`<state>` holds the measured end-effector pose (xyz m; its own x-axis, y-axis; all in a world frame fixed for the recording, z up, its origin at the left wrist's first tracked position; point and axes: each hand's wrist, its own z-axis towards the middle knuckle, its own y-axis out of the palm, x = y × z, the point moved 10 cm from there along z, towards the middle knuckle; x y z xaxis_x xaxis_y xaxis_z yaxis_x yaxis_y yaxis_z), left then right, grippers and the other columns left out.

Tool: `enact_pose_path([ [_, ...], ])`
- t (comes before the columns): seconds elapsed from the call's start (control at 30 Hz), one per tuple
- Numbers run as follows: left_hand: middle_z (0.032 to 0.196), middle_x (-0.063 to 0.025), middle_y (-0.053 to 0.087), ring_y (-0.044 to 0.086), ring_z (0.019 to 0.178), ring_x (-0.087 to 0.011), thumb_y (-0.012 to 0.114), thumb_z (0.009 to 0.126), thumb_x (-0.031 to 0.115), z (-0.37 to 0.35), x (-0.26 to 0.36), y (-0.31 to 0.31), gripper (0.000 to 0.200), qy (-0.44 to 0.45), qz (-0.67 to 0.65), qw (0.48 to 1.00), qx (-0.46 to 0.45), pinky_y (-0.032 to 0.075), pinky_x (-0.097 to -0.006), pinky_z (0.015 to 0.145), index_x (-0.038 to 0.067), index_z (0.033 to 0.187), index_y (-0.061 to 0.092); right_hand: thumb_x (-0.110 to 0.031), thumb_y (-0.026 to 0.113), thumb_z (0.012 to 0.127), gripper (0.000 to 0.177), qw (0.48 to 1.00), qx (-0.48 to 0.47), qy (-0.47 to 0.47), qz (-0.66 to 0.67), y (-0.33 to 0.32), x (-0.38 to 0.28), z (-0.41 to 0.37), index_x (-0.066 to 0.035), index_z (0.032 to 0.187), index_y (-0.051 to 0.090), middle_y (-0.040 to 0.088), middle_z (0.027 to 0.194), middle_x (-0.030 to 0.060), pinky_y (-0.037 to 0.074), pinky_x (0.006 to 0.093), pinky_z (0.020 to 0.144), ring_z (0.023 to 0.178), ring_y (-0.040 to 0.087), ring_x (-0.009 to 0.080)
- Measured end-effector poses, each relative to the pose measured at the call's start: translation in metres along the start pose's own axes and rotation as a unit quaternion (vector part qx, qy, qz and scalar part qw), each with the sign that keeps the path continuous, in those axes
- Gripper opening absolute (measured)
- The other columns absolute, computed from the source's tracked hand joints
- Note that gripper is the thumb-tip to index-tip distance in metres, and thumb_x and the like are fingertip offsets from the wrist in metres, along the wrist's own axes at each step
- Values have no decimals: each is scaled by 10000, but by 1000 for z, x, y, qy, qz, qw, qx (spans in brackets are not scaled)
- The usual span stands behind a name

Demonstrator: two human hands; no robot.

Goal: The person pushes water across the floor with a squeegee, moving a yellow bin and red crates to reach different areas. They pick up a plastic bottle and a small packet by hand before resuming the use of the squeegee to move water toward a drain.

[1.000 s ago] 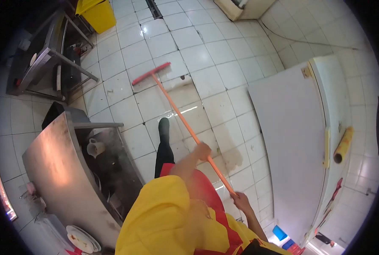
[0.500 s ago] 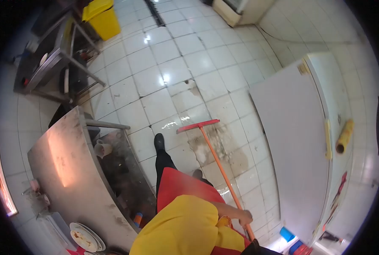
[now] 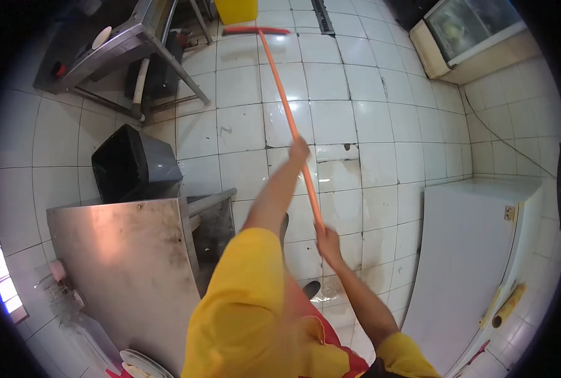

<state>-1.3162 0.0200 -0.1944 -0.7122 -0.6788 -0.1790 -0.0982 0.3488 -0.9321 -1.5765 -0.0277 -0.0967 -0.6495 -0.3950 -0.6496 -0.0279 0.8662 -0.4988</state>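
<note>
Both of my hands are wrapped round the orange handle of a floor squeegee (image 3: 280,94). My left hand (image 3: 299,149) is closed farther up the handle, with the arm stretched forward. Nearer my body, my right hand (image 3: 328,242) grips the lower part of the handle. The red squeegee head (image 3: 243,29) lies on the white tiled floor at the top of the view, just in front of a yellow bin (image 3: 238,10).
Metal tables (image 3: 123,271) stand on the left, with a dark grey bin (image 3: 154,160) between them. A white freezer (image 3: 469,264) is on the right. A drain grate (image 3: 323,17) and a glass-fronted cabinet (image 3: 463,31) lie ahead. Brownish wet patches mark the tiles.
The squeegee head has moved far forward and left, from near my feet to the yellow bin. Only one hand showed on the handle before; both show now. My view has shifted forward.
</note>
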Motion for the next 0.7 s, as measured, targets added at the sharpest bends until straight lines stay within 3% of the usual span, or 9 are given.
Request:
enact_pose_path([
  [0.03,853,-44,579,540,932,-216,552,727,73,7,-61,-5,136,-111,0,993,45,474,-331,761,70,836,634,-402,423,858,504,995,-63,46,60,18,-50,25,12,582,506,477,475,134,385,373,429,417,506,233],
  [0.07,900,-34,579,542,939,-209,539,755,99,6,-129,-3,140,-284,-164,945,13,477,-316,758,70,865,621,-397,399,860,510,994,-74,-3,76,31,-97,49,10,567,485,464,450,105,386,360,385,355,474,213],
  [0.17,1141,-66,491,481,1083,-225,551,754,91,-20,-191,-40,190,-182,-145,972,34,446,-325,853,66,940,576,-401,408,856,506,990,-129,18,61,48,-177,82,29,599,482,474,464,100,429,345,364,366,508,195],
  [0.23,1198,-79,455,441,1132,-240,546,761,104,-37,-195,-18,200,-170,-151,972,64,424,-330,885,70,957,568,-392,410,864,497,989,-139,10,-56,53,-177,93,47,661,526,532,533,177,477,391,464,473,571,298],
  [0.3,1307,-105,376,319,1237,-295,535,778,146,-47,-181,9,190,-163,-219,960,68,328,-369,981,77,952,563,-386,411,866,490,986,-119,-17,-114,50,-156,93,52,688,540,556,573,211,488,416,511,539,594,342],
  [0.37,1301,-114,379,293,1245,-321,539,777,156,-51,-146,30,186,-149,-184,970,63,287,-386,1003,92,950,565,-379,417,867,469,966,-62,-138,-212,36,-144,71,50,742,560,573,656,255,479,463,613,674,587,406],
  [0.43,1296,-109,380,235,1267,-338,514,792,170,-68,-106,24,190,-155,-168,973,33,208,-410,1040,157,970,578,-383,426,864,457,974,-80,-69,-198,16,-106,51,42,770,565,580,718,256,465,487,664,742,578,419],
  [0.53,1300,-123,363,158,1292,-351,485,812,196,-87,-43,-6,195,-162,-201,966,7,99,-447,1061,209,968,602,-395,430,862,464,966,-50,-87,-238,-22,-67,26,39,781,571,582,728,254,463,484,670,731,576,428],
  [0.7,1278,-149,360,146,1285,-386,544,773,212,-94,53,-20,181,-140,-208,968,5,108,-501,1042,191,947,590,-409,423,863,479,963,-30,-50,-261,-87,-9,-28,39,774,568,582,744,263,464,480,655,727,577,426],
])
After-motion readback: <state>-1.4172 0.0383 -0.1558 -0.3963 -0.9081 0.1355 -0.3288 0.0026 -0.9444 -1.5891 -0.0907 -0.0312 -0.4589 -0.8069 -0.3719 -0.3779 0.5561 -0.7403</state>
